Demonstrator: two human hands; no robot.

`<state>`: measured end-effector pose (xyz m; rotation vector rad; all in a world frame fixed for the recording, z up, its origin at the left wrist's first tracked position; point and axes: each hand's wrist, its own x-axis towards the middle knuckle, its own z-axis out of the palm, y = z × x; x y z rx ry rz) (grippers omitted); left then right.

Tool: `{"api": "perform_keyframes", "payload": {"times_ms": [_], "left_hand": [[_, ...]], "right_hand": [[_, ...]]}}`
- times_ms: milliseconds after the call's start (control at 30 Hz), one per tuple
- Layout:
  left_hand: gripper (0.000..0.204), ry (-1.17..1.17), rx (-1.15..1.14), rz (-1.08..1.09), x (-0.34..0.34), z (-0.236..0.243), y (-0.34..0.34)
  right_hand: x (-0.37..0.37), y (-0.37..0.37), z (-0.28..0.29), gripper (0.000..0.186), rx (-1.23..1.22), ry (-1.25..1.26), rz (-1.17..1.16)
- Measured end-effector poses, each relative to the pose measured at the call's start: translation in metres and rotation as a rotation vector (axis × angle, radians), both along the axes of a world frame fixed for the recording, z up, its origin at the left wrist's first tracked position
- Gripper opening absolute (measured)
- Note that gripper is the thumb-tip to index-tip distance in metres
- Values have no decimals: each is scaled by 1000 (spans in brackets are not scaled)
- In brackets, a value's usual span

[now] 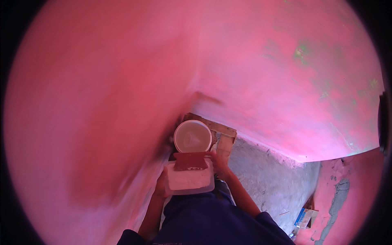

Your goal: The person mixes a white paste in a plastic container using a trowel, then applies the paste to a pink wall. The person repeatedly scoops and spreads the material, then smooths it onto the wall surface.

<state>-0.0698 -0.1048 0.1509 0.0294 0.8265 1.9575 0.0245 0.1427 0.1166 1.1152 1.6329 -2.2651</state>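
Low in the middle of the head view, my left hand [161, 182] is closed on the left side of a translucent plastic tub [211, 184]. Pale paste or plaster [188, 179] fills much of the tub. My right hand [220, 165] is at the tub's far right corner, its fingers closed on the end of a flat, dark red scraper [190, 161]. The scraper's broad blade lies over the far part of the tub, with pale residue along its near edge. Just beyond stands a round white bucket [192, 136] with pale, cloudy contents.
The bucket rests on a wooden frame [226, 145] in the corner between two pink-tinted walls [102, 102]. Grey concrete floor [267, 171] lies to the right. A blue and white box [305, 218] sits by the lower right wall, beside a grey patch [337, 204].
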Motion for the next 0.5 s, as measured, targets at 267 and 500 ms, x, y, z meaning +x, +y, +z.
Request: {"api": "perform_keyframes", "payload": {"times_ms": [267,500], "left_hand": [[75,-172,105,-192,-4,21,60],[103,-75,473,-155,39,11,101]], "right_hand": [[68,-12,83,50,-31,277,-180],[95,-21,103,42,-265,440,-715]]}}
